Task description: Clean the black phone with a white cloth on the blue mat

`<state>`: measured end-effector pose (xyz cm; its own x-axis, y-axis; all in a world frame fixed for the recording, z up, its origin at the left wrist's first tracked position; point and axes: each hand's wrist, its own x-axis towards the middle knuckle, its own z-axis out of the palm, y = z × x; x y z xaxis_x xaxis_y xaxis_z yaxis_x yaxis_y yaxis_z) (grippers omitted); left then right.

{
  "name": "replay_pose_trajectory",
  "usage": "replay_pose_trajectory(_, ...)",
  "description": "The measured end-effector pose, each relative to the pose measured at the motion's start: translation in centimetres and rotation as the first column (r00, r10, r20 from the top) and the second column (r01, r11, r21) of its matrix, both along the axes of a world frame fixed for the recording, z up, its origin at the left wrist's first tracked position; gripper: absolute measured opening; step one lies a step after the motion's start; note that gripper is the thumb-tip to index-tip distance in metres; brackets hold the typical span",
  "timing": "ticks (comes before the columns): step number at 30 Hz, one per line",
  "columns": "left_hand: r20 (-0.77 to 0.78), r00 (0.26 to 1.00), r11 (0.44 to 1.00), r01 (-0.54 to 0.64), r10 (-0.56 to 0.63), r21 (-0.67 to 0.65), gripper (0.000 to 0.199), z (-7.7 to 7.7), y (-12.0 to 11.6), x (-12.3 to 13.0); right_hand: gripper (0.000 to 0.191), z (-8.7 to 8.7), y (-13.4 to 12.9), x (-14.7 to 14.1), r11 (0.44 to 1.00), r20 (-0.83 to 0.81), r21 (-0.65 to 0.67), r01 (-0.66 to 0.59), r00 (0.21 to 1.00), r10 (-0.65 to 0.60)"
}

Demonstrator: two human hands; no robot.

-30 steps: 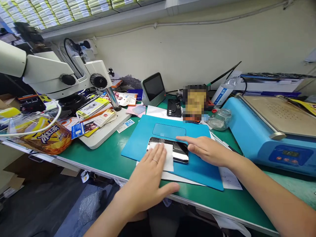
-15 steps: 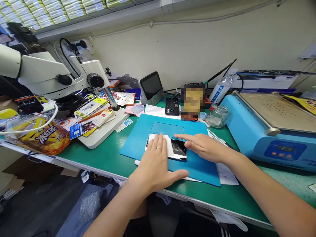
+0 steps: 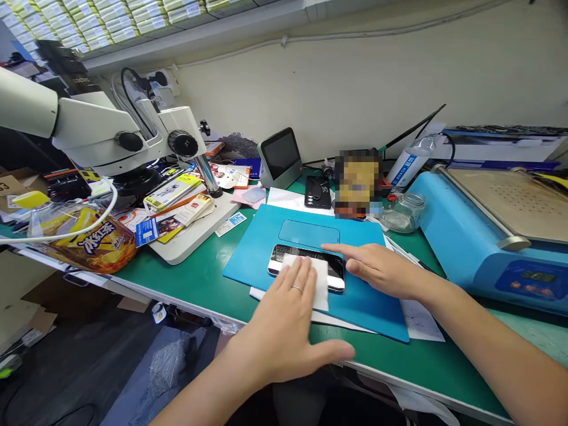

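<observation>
A smartphone (image 3: 336,271) lies face up on a blue mat (image 3: 244,254), its glossy screen reflecting light. My left hand (image 3: 286,322) rests flat on a folded white wipe (image 3: 321,284), pressing it onto the middle of the screen; the fingers are straight and the thumb stands out to the side. The wipe overhangs the phone's near edge. At the phone's right end is my right hand (image 3: 381,269), index finger stretched along the far edge and thumb apart from it. Just behind the phone lies a clear, dark-edged glass sheet (image 3: 309,232).
A microscope (image 3: 95,127) and a bottle of amber drink (image 3: 89,236) stand at the left. Behind the mat are a small display (image 3: 280,155), a dark phone (image 3: 318,193) and a glass jar (image 3: 406,212). A blue heating plate machine (image 3: 470,236) occupies the right.
My left hand has drawn the wipe toward me and rightward across the phone, uncovering the screen's left part. My right hand stays by the phone's right end. The whole view has shifted slightly.
</observation>
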<state>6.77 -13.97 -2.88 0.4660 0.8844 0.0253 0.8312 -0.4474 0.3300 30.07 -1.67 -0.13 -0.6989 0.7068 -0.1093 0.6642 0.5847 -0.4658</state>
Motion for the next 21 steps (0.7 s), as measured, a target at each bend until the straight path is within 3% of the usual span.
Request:
replay_pose_trajectory(5,-0.082,0.99,0.994,-0.112,0.111,-0.009,0.104,0.1,0.8,-2.3,0.096,0.1,-0.1,0.0,1.0,0.01,0.001,0.019,1.0,-0.019)
replay_pose_trajectory(10,-0.065,0.987,0.989,-0.146,0.145,-0.007,0.107,0.4,2.7,-0.8,0.093,-0.3,0.1,0.1,1.0,0.015,0.014,0.006,1.0,-0.007)
replay_pose_trajectory(17,0.037,0.999,1.0,0.03,-0.03,0.001,0.111,0.5,2.8,3.9,0.096,-0.7,0.6,0.4,1.0,0.001,-0.012,-0.009,1.0,0.009)
replay_pose_trajectory(21,0.061,0.996,0.998,0.067,-0.067,0.007,0.105,0.5,1.3,4.1,0.096,-0.4,0.4,0.3,1.0,-0.005,-0.013,-0.011,1.0,0.011)
